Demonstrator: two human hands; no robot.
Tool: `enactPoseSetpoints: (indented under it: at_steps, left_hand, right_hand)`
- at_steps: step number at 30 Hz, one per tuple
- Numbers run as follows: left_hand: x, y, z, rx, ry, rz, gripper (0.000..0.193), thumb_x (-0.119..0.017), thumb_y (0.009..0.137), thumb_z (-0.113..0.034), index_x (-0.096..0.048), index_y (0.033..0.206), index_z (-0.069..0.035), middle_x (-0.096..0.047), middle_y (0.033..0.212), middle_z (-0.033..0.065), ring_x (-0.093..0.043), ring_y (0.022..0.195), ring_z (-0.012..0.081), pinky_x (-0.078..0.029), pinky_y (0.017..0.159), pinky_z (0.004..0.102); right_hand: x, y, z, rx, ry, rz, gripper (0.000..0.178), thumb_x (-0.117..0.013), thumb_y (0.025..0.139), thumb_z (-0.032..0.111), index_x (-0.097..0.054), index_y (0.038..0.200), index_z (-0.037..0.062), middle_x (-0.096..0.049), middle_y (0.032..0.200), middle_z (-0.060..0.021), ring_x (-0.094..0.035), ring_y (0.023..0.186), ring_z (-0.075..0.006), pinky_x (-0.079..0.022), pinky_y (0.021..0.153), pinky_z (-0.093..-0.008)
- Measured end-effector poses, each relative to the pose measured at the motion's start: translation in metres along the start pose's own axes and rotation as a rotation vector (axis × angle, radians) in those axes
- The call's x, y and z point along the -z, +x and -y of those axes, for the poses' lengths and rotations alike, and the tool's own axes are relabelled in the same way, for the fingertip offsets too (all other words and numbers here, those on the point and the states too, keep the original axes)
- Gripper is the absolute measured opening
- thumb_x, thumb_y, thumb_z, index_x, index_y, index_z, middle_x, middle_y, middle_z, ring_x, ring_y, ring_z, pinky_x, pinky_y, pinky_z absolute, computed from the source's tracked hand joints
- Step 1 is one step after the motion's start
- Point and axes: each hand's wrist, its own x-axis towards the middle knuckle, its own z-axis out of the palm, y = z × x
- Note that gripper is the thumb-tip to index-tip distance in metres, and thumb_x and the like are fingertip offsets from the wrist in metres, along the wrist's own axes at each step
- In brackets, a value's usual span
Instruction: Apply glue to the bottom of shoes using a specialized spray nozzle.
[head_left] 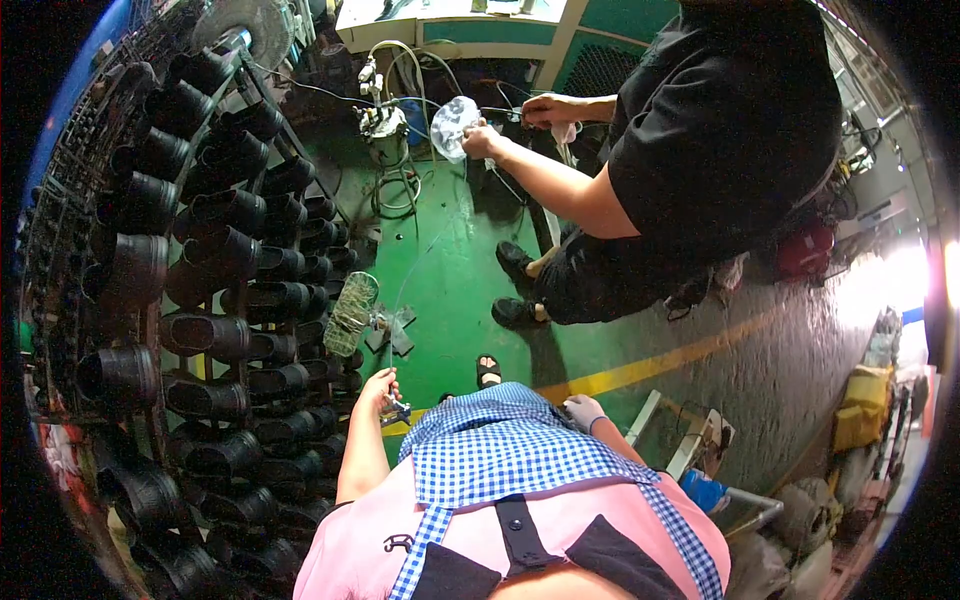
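My left hand [378, 388] is closed around a small metal tool with a trigger-like part [398, 410], which looks like a spray gun. A thin hose or cord [402, 290] runs from near this hand up across the floor. Down at my right side, by the edge of my blue checked apron [500, 445], is my right hand [583, 408]. It seems to wear a pale glove, and its fingers are too small and partly hidden to read. Left of my left hand stands a rack of black shoes [205, 335], several rows high.
Ahead right, a person in black [700, 150] handles a clear plastic sheet or bag [455, 128]. A pressure pot with hoses [385, 140] stands far ahead. An oblong mesh-covered object [352, 315] sits by a cross-shaped foot [392, 332]. At right lies a white frame [665, 440].
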Motion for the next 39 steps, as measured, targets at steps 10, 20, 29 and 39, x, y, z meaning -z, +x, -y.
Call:
enactPoseSetpoints:
  at_steps: [10, 20, 29, 39]
  left_hand:
    - [-0.001, 0.004, 0.0, 0.008, -0.028, -0.025, 0.028, -0.055, 0.098, -0.018, -0.052, 0.125, -0.011, -0.055, 0.071, 0.0046, -0.052, 0.053, 0.0162, -0.052, 0.052, 0.0374]
    - [-0.002, 0.01, -0.001, 0.002, -0.005, -0.014, 0.027, -0.055, 0.098, -0.016, -0.052, 0.124, -0.012, -0.056, 0.071, 0.0048, -0.054, 0.054, 0.0171, -0.052, 0.05, 0.0383]
    - [-0.01, 0.007, -0.002, -0.006, 0.011, -0.037, 0.027, -0.056, 0.098, -0.016, -0.053, 0.124, -0.012, -0.055, 0.071, 0.0041, -0.053, 0.053, 0.0164, -0.052, 0.05, 0.0381]
    - [-0.012, 0.008, -0.001, 0.01, 0.01, -0.012, 0.031, -0.055, 0.098, -0.016, -0.05, 0.128, -0.011, -0.056, 0.072, 0.0054, -0.053, 0.055, 0.0165, -0.051, 0.051, 0.0376]
  right_hand:
    - [-0.002, 0.002, -0.007, 0.008, -0.02, -0.037, 0.039, -0.062, 0.088, 0.032, -0.067, 0.115, 0.0037, -0.071, 0.103, -0.0123, -0.067, 0.078, -0.0206, -0.055, 0.069, -0.0333]
    - [0.0, 0.011, -0.014, 0.048, -0.083, -0.004, 0.044, -0.059, 0.086, 0.036, -0.068, 0.114, 0.0032, -0.068, 0.113, -0.0174, -0.065, 0.105, -0.0273, -0.05, 0.093, -0.0367]
    - [0.006, 0.003, -0.005, 0.037, -0.077, 0.0, 0.044, -0.059, 0.087, 0.037, -0.068, 0.114, 0.0044, -0.068, 0.114, -0.018, -0.065, 0.106, -0.029, -0.049, 0.094, -0.0377]
    - [0.007, 0.001, -0.007, 0.011, -0.056, -0.006, 0.04, -0.059, 0.089, 0.034, -0.067, 0.115, 0.005, -0.07, 0.104, -0.0162, -0.067, 0.091, -0.0264, -0.052, 0.081, -0.0361]
